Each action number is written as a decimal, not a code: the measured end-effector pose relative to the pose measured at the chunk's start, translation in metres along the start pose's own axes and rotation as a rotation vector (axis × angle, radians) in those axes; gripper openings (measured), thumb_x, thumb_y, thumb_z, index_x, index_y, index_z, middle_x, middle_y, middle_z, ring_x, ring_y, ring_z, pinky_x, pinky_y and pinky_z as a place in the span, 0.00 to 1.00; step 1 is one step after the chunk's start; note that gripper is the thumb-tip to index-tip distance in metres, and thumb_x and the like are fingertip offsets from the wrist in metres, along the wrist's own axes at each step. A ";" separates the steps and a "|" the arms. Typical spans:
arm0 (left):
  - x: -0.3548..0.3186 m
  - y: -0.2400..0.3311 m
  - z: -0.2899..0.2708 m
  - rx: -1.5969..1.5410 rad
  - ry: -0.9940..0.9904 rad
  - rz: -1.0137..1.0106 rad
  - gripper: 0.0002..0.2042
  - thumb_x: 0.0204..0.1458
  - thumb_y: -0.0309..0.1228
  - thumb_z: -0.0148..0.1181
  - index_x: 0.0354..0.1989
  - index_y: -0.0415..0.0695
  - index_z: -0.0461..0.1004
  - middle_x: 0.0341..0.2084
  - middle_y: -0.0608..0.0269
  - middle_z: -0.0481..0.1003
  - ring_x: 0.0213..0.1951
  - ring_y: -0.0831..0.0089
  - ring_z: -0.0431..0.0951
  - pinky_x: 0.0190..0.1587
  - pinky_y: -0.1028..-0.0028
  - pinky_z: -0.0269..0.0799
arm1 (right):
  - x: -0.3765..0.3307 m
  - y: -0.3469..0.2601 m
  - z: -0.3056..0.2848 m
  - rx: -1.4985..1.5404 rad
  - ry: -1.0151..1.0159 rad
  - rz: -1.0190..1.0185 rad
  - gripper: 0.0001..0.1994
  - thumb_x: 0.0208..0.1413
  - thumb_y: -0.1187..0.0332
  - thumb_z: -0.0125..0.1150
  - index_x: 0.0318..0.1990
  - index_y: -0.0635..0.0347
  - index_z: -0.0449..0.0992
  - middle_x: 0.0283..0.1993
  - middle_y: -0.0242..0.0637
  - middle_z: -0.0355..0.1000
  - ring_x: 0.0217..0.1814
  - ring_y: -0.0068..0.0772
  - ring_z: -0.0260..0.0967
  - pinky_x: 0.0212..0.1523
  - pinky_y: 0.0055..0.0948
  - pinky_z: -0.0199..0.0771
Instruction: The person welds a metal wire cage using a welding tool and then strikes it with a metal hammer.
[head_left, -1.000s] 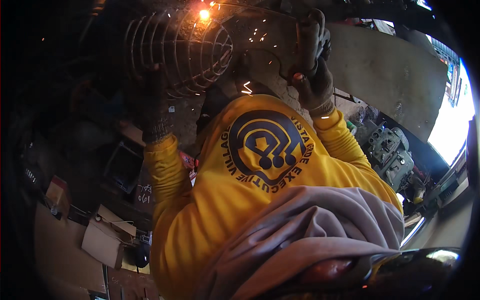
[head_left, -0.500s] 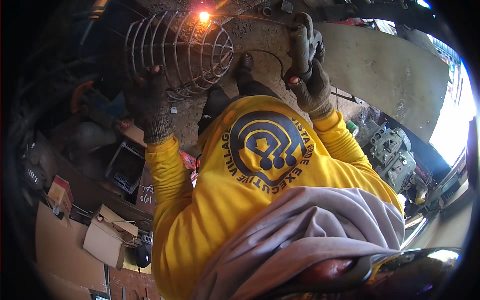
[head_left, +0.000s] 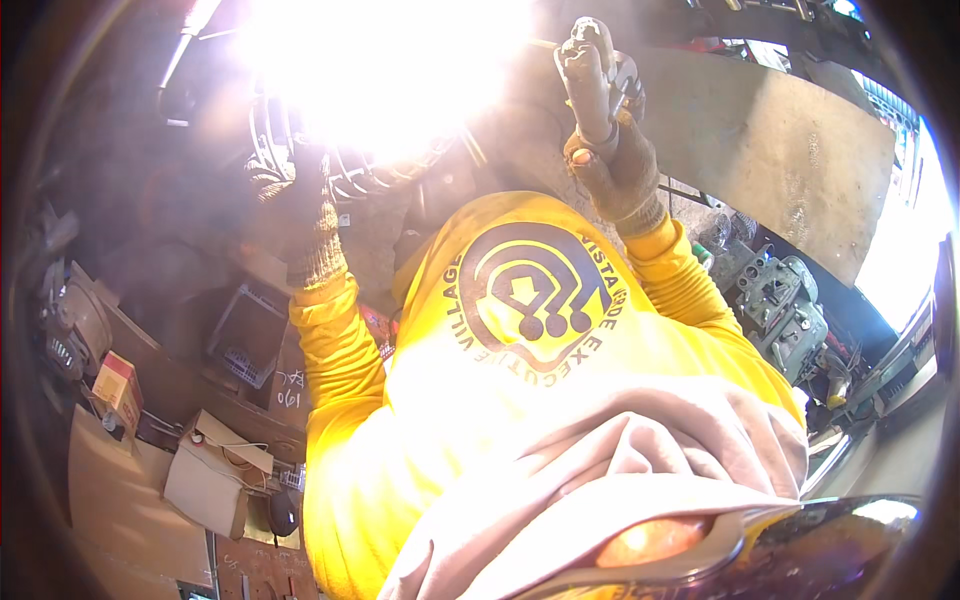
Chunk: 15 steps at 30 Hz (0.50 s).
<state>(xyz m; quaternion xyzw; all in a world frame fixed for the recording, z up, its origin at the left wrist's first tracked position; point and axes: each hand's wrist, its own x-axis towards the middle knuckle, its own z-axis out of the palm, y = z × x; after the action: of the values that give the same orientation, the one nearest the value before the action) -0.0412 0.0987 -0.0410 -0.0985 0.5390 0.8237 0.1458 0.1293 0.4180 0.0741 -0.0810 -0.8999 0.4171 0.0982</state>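
Note:
My right hand [head_left: 624,182], in a knitted work glove with a bare thumb tip, is closed around a welding electrode holder [head_left: 590,85]. From the holder a thin rod runs left into a huge white glare. That glare covers most of a rounded cage of bent metal bars [head_left: 372,178]; only its lower bars and left edge show. At the cage's lower left, my gloved left hand [head_left: 308,200] grips the bars, its fingers partly lost in haze and shadow. The rod's tip and the weld spot are hidden by the light.
A large flat metal sheet [head_left: 770,140] lies at the right, with a grey-green machine [head_left: 785,305] below it. Lower left are an open cardboard box [head_left: 210,480], a small red-and-tan box [head_left: 118,390] and a dark crate [head_left: 245,335]. Smoke drifts at the upper left.
The small orange glow at the rod's tip has become a blinding white arc that washes out the cage and brightens my yellow sleeves. The electrode holder has shifted slightly up and left.

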 end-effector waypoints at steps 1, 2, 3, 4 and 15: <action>0.002 -0.007 -0.010 -0.278 -0.020 -0.079 0.33 0.57 0.49 0.57 0.64 0.38 0.61 0.59 0.48 0.65 0.58 0.54 0.68 0.61 0.57 0.63 | 0.001 -0.001 -0.001 0.006 -0.002 0.011 0.21 0.61 0.57 0.61 0.50 0.68 0.70 0.28 0.32 0.74 0.29 0.24 0.71 0.34 0.25 0.71; 0.004 -0.015 -0.019 -0.407 -0.031 -0.142 0.33 0.56 0.51 0.57 0.63 0.38 0.61 0.58 0.48 0.66 0.57 0.54 0.68 0.60 0.58 0.63 | 0.001 -0.002 -0.003 0.012 -0.005 0.021 0.22 0.60 0.56 0.61 0.50 0.68 0.70 0.28 0.32 0.74 0.29 0.24 0.71 0.34 0.25 0.71; 0.005 -0.019 -0.023 -0.401 -0.019 -0.178 0.34 0.56 0.52 0.57 0.62 0.38 0.62 0.57 0.48 0.66 0.56 0.54 0.69 0.59 0.58 0.63 | 0.002 -0.004 -0.004 0.016 -0.006 0.034 0.23 0.60 0.55 0.61 0.51 0.68 0.69 0.28 0.31 0.74 0.28 0.24 0.71 0.34 0.25 0.71; 0.006 -0.023 -0.028 -0.394 -0.004 -0.213 0.35 0.55 0.54 0.57 0.61 0.39 0.63 0.56 0.48 0.67 0.56 0.54 0.69 0.58 0.58 0.63 | 0.002 -0.004 -0.005 0.014 0.004 0.050 0.23 0.60 0.55 0.62 0.51 0.68 0.69 0.28 0.31 0.74 0.28 0.24 0.71 0.35 0.26 0.71; 0.012 -0.067 -0.075 -0.566 -0.109 -0.247 0.49 0.47 0.60 0.62 0.69 0.38 0.52 0.67 0.42 0.46 0.68 0.50 0.41 0.69 0.60 0.30 | 0.007 -0.003 -0.011 -0.061 -0.027 -0.004 0.23 0.57 0.60 0.65 0.52 0.67 0.70 0.39 0.41 0.74 0.42 0.35 0.73 0.44 0.30 0.73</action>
<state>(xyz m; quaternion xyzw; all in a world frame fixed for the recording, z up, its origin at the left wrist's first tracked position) -0.0292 0.0566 -0.1327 -0.1557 0.2638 0.9211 0.2404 0.1249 0.4256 0.0836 -0.0766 -0.9135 0.3906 0.0845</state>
